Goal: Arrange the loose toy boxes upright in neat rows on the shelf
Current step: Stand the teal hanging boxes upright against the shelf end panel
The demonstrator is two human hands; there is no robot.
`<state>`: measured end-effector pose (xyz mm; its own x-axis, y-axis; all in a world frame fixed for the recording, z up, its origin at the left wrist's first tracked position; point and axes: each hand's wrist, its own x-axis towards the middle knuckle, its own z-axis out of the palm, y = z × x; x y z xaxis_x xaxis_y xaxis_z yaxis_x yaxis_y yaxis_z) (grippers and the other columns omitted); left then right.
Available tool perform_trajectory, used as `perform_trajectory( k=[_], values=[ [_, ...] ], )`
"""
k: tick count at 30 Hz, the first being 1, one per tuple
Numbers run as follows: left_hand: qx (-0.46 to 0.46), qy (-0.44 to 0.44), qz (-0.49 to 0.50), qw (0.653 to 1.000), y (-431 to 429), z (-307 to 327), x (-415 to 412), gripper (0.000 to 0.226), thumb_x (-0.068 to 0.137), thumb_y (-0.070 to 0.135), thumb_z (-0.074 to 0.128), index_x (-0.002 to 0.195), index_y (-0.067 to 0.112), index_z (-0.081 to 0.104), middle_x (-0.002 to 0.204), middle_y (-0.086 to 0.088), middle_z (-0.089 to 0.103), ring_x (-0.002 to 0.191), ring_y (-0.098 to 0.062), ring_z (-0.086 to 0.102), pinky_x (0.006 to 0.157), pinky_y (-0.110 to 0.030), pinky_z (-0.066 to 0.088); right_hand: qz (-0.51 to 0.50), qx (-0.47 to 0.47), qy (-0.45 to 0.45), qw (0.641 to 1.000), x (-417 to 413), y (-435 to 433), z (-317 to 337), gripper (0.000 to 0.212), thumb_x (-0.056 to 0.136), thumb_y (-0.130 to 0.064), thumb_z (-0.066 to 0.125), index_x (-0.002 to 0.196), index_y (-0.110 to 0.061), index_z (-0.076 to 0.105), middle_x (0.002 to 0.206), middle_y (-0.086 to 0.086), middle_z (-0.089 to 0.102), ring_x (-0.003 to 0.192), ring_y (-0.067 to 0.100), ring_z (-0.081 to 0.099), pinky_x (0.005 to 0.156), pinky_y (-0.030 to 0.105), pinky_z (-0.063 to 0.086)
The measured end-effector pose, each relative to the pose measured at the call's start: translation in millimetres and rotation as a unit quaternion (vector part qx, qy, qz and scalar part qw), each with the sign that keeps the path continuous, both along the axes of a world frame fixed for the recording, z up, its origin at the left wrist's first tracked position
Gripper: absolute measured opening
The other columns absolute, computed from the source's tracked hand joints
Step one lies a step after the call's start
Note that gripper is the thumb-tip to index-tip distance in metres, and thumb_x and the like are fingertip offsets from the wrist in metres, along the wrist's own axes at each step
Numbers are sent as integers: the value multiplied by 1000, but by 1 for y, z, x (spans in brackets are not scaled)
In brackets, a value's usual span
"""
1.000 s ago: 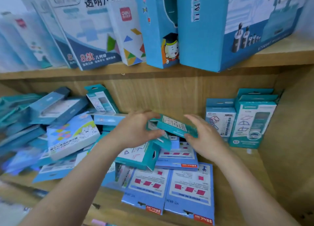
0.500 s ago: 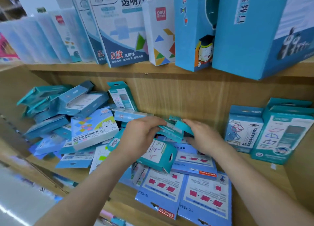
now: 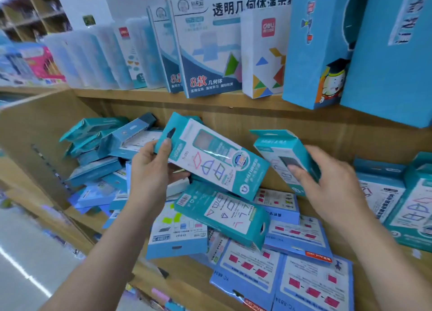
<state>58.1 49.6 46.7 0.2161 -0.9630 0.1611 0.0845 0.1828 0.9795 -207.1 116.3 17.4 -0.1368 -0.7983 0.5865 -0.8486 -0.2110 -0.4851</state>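
Note:
My left hand (image 3: 152, 168) grips a long teal toy box (image 3: 215, 156) by its hang-tab end, holding it tilted above the pile. To the right, my right hand (image 3: 327, 182) holds a second teal box (image 3: 284, 151), also lifted and tilted. Under both hands lies a heap of loose teal and blue boxes (image 3: 224, 214) on the wooden shelf (image 3: 182, 273). Two rows of teal boxes (image 3: 383, 193) stand upright at the shelf's right end.
More teal boxes (image 3: 105, 140) lie piled against the left shelf wall (image 3: 39, 133). Flat blue packs (image 3: 311, 285) overhang the front edge. The upper shelf (image 3: 210, 100) carries large upright boxes. An aisle floor (image 3: 25, 259) shows at lower left.
Both hands have risen from the pile, each lifting a teal box. The boxes have moved apart, left and right. The view has shifted left and closer.

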Motion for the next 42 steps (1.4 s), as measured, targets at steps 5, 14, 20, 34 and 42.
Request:
perform_trajectory(
  k=[5, 14, 20, 34, 42],
  values=[
    [-2, 4, -26, 1000, -7, 6, 36, 17, 98, 28, 48, 92, 15, 59, 82, -4, 73, 71, -20, 70, 53, -29, 59, 26, -23, -53, 998, 37, 20, 17, 27, 88, -25, 62, 115, -24, 58, 86, -14, 59, 75, 10, 48, 65, 33, 34],
    [-64, 8, -75, 995, -35, 29, 109, 18, 94, 22, 55, 79, 14, 62, 63, -1, 70, 47, -12, 61, 38, -21, 46, 81, -11, -222, 972, 102, 0, 36, 29, 83, -17, 68, 104, -34, 58, 99, -20, 68, 92, -3, 63, 78, 20, 52],
    [-86, 50, -165, 981, -49, 41, 146, 21, 75, 34, 68, 60, 20, 62, 56, 2, 66, 44, -11, 57, 43, -18, 41, 72, 5, -386, 920, 131, -11, 42, 28, 78, -12, 71, 103, -19, 62, 79, -9, 75, 67, 8, 70, 57, 26, 58],
    [-44, 23, -315, 948, -50, 27, 110, 21, 80, 26, 60, 63, 14, 58, 55, -4, 65, 42, -14, 55, 37, -22, 37, 85, -2, -456, 886, 180, -3, 39, 42, 73, -20, 67, 114, -24, 61, 92, 6, 75, 79, 25, 72, 64, 38, 59],
    [-60, 15, -326, 943, -38, 28, 79, 20, 89, 18, 59, 70, 13, 55, 60, -3, 66, 49, -13, 56, 37, -21, 37, 60, -15, -422, 905, 189, 9, 31, 30, 98, -19, 42, 115, -37, 59, 107, -15, 71, 99, 8, 67, 83, 32, 55]
  ],
)
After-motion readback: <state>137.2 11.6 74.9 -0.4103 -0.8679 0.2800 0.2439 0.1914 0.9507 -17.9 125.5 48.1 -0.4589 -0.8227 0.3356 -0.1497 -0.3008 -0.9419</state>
